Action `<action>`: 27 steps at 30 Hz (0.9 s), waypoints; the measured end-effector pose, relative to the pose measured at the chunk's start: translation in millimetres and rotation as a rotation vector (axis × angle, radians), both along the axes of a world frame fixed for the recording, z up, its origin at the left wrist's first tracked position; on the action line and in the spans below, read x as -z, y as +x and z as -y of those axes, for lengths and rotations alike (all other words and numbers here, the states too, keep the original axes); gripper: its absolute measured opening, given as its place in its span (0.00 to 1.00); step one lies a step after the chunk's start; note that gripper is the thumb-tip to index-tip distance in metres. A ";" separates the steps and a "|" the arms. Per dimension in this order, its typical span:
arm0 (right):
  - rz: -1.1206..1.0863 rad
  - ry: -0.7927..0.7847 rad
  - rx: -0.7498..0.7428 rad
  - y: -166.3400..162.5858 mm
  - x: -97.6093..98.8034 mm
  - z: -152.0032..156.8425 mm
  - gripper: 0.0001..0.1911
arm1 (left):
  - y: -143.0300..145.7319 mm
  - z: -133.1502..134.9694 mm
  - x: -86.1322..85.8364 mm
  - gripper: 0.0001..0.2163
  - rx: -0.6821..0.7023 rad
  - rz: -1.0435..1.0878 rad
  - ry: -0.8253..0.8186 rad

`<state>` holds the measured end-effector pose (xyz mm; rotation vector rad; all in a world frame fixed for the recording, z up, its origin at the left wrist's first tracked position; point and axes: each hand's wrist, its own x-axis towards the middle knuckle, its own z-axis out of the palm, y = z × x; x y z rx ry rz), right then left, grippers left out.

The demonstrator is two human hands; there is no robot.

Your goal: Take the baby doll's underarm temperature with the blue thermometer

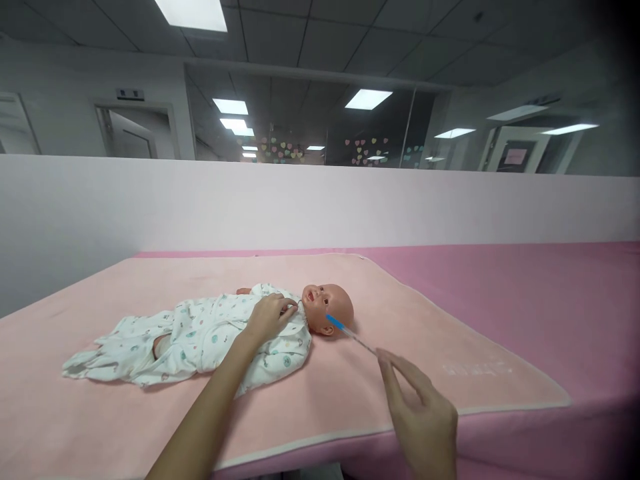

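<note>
A baby doll point(329, 308) lies on its back, head to the right, dressed in a white printed gown point(197, 337). Across the doll's chest reaches my left hand point(271, 316), its bent fingers closed at the gown's collar beside the neck; the thumb is mostly hidden. Between thumb and fingertips, my right hand point(419, 410) pinches a slim clear stick with a blue end, seemingly a glass thermometer point(356, 339). Its blue end points up and left, in front of the side of the doll's head near the ear. I cannot tell whether it touches the head.
Beneath the doll is a peach blanket point(400, 373) with a pale edge, spread over a pink table cover point(550, 313). A low white partition point(320, 207) runs behind the table. Beyond it are glass with heart-shaped stickers and doorways.
</note>
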<state>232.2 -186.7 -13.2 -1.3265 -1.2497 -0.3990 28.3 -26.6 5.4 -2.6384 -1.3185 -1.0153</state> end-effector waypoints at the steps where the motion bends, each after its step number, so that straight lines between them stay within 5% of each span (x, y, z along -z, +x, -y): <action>1: 0.107 0.007 0.055 7.8 18.6 1.6 0.13 | -0.1 -0.5 0.4 0.13 0.002 0.005 -0.007; 4: 0.395 -0.025 0.086 21.6 59.5 1.3 0.15 | -1.2 -0.9 1.2 0.12 -0.001 0.059 -0.023; 7: 0.496 -0.117 0.157 20.4 72.9 -4.5 0.18 | -2.9 -0.9 0.5 0.11 0.019 0.143 -0.077; 11: 0.502 -0.148 0.170 -0.4 52.9 -19.2 0.17 | -5.4 -3.0 -0.7 0.11 0.098 0.276 -0.194; 19: 0.882 -0.293 -0.199 -69.9 -10.4 -96.7 0.15 | -8.1 -6.8 -2.2 0.12 0.276 0.519 -0.353; 27: 0.930 0.001 -0.306 -75.9 -8.4 -143.1 0.11 | -8.5 -13.6 -1.6 0.13 0.307 0.632 -0.429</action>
